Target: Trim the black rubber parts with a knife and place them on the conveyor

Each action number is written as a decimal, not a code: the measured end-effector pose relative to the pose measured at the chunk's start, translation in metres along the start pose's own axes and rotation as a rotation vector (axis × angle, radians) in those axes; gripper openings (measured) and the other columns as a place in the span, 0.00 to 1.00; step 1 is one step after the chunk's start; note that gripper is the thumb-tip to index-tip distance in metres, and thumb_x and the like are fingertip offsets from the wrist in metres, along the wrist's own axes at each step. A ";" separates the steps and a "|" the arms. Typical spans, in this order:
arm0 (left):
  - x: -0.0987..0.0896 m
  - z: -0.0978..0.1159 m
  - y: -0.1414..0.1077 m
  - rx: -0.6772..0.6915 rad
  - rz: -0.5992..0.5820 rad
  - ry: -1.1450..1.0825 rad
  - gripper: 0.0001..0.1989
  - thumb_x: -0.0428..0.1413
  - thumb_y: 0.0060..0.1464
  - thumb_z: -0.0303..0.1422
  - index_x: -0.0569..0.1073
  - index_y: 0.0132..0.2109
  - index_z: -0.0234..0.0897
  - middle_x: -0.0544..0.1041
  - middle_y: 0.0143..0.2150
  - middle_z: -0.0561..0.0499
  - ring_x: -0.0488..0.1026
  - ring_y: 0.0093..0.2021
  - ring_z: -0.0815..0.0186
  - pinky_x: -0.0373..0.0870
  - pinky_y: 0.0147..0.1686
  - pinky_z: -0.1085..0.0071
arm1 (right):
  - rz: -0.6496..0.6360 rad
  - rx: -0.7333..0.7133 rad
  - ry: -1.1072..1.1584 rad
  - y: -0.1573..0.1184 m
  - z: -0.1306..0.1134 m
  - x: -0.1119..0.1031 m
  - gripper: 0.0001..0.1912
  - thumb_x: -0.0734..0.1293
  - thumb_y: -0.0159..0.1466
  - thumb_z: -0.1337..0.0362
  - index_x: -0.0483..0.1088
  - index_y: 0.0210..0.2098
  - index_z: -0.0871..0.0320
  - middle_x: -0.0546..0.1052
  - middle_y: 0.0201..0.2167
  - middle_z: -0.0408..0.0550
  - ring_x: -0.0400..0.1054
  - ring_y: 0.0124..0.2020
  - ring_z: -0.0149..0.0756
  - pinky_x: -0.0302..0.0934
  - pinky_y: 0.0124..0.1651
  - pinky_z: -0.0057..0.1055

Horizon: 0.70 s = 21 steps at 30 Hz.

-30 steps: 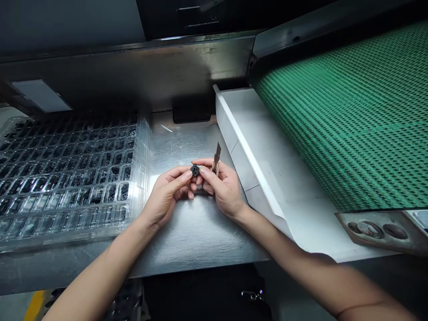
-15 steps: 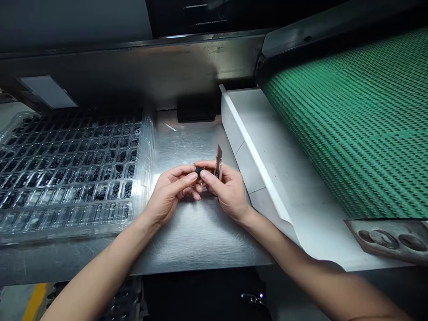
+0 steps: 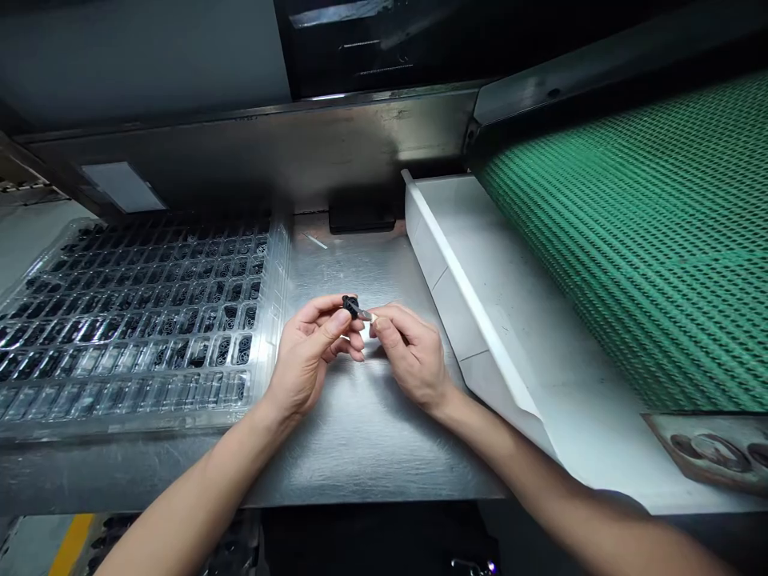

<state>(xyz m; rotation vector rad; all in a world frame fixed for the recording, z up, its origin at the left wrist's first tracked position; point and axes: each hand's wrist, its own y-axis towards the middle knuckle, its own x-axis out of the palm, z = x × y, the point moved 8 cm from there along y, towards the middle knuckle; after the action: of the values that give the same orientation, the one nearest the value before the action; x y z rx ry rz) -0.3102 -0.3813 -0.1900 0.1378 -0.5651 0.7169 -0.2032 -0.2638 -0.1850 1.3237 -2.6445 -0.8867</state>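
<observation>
Over the metal bench, my left hand (image 3: 312, 344) pinches a small black plastic part (image 3: 350, 305) between thumb and fingertips. My right hand (image 3: 415, 352) is closed around a small knife (image 3: 365, 314), most of whose handle is hidden in the fingers. The knife's short metal blade points left, and its tip meets the black part or lies just in front of it; I cannot tell how far it touches. To the left, a clear plastic tray (image 3: 273, 308) holds many similar black parts in rows of pockets.
A white bin (image 3: 480, 308) stands close to my right hand, beneath a sloping green mesh conveyor belt (image 3: 648, 232). At the back of the metal bench (image 3: 354, 448) lie a flat black object (image 3: 362, 218) and a thin white strip (image 3: 315, 241).
The knife has turned from pointing upward to pointing left at the black part. My right fingers have let go of that part, which stays in my left hand. The view has shifted slightly.
</observation>
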 end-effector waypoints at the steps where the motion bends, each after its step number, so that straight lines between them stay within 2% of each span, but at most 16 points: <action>1: 0.000 -0.001 0.000 -0.001 0.000 -0.009 0.17 0.77 0.57 0.36 0.85 0.50 0.35 0.84 0.37 0.48 0.81 0.31 0.68 0.82 0.30 0.75 | 0.005 -0.004 -0.013 0.000 -0.001 0.000 0.17 0.66 0.83 0.52 0.80 0.44 0.55 0.78 0.36 0.46 0.72 0.37 0.37 0.62 0.41 0.36; 12: -0.003 -0.001 -0.001 -0.010 0.049 -0.048 0.20 0.80 0.52 0.37 0.83 0.47 0.34 0.84 0.34 0.49 0.81 0.28 0.68 0.80 0.29 0.76 | 0.047 -0.090 -0.157 0.002 -0.015 -0.005 0.13 0.69 0.81 0.58 0.77 0.41 0.56 0.76 0.33 0.43 0.67 0.32 0.33 0.59 0.38 0.33; 21: -0.004 0.000 -0.002 -0.015 0.064 -0.035 0.21 0.81 0.49 0.38 0.85 0.45 0.33 0.83 0.32 0.48 0.80 0.27 0.68 0.79 0.27 0.76 | 0.040 -0.119 -0.189 0.001 -0.016 -0.005 0.13 0.69 0.81 0.59 0.77 0.41 0.57 0.79 0.34 0.44 0.71 0.33 0.33 0.60 0.39 0.32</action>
<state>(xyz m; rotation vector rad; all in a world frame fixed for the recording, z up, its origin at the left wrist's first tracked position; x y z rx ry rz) -0.3114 -0.3854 -0.1925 0.1185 -0.6105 0.7735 -0.1963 -0.2668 -0.1701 1.2112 -2.6930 -1.1979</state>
